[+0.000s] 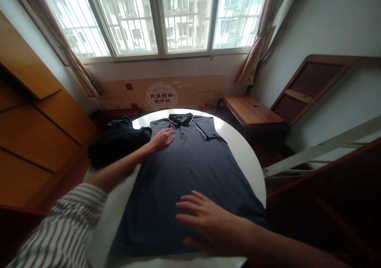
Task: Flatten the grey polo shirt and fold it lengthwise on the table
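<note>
A dark blue-grey polo shirt (184,172) lies spread front side up, its black collar with white trim at the far end and its sleeves turned in over the chest. Beneath it is a round white table (250,157). My left hand (162,140) is over the left chest by the folded sleeve, fingers partly spread; whether it touches the cloth I cannot tell. Over the lower right part of the shirt is my right hand (205,220), its fingers spread and holding nothing.
A pile of dark clothes (119,141) sits at the table's left edge. Beyond the table stand a wooden side table (253,109) and a long printed cardboard panel (190,89) under the barred window. Orange cabinets (35,133) line the left; a pale metal bar (321,145) slants on the right.
</note>
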`<state>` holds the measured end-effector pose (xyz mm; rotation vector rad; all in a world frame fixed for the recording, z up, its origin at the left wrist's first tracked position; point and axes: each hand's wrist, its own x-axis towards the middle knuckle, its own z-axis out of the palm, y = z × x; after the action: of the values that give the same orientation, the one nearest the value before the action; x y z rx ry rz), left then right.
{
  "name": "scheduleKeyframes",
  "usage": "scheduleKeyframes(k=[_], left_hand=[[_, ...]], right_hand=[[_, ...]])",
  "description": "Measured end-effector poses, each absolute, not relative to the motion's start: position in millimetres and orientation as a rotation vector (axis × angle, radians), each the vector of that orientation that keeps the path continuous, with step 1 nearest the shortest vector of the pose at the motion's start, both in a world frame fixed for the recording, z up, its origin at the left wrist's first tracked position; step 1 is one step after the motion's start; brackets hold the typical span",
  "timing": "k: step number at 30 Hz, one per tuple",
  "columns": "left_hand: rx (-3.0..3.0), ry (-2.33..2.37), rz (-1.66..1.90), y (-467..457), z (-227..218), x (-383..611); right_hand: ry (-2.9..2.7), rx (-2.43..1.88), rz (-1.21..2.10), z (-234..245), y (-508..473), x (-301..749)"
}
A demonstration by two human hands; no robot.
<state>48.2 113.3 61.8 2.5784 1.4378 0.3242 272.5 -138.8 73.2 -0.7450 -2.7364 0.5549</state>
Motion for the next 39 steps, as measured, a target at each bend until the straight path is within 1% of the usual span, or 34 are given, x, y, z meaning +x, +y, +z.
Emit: scheduleKeyframes(k=[3, 5, 6, 7, 9, 11, 13, 15, 17, 21, 25, 31, 35, 37, 39], left_hand=[[2.711, 0.985, 0.329, 3.0, 66.4, 13.3], [2.744, 0.895, 0.289, -66.8, 63.6, -13.8], [2.748, 0.89, 0.279, -96.2, 60.0, -26.3], [2.765, 0.875, 0.292, -120.7, 55.0, -37.6], [2.829, 0.889, 0.325, -154.8, 42.2, -55.6], [2.93, 0.91, 0.385, -172.2, 28.8, -68.2], [3.032, 0.903, 0.429, -179.8, 19.0, -76.8], [3.089, 0.885, 0.456, -183.7, 14.2, -83.0], [3.087, 0.911, 0.514, -187.3, 12.9, -87.6], [3.008, 1.072, 0.711, -193.3, 9.6, -92.7], [2.912, 1.209, 0.776, -194.1, 3.2, -90.9], [2.733, 1.425, 0.881, -198.6, 4.9, -88.9], [2.538, 1.661, 1.04, -205.6, 3.0, -93.1], [2.47, 1.683, 0.982, -209.5, 1.3, -93.8], [2.436, 1.639, 0.856, -213.5, 3.2, -93.1]], right_hand=[[-2.304, -1.328, 0.4, 54.9, -150.5, 338.1], [-1.97, -1.66, 0.187, 28.9, -161.7, 380.0], [-1.829, -1.794, 0.142, 15.5, -168.4, 397.6], [-1.696, -1.903, 0.166, 3.3, -175.4, 411.9], [-1.453, -2.04, 0.4, -13.9, -189.2, 429.0], [-1.225, -2.034, 0.738, -20.2, -200.4, 431.6], [-1.031, -1.908, 1.004, -17.5, -208.2, 424.8], [-0.898, -1.784, 1.134, -9.8, -213.4, 415.7], [-0.864, -1.734, 1.188, -1.0, -217.4, 410.4], [-0.976, -1.776, 1.098, 8.5, -223.3, 416.0], [-0.999, -1.757, 0.946, 8.0, -224.8, 423.6], [-0.853, -1.651, 1.075, 10.2, -225.6, 421.3], [-0.907, -1.723, 1.102, 4.2, -229.1, 431.3], [-1.051, -1.769, 1.071, -2.4, -230.5, 437.8], [-1.278, -1.797, 0.966, -7.9, -230.1, 442.3]])
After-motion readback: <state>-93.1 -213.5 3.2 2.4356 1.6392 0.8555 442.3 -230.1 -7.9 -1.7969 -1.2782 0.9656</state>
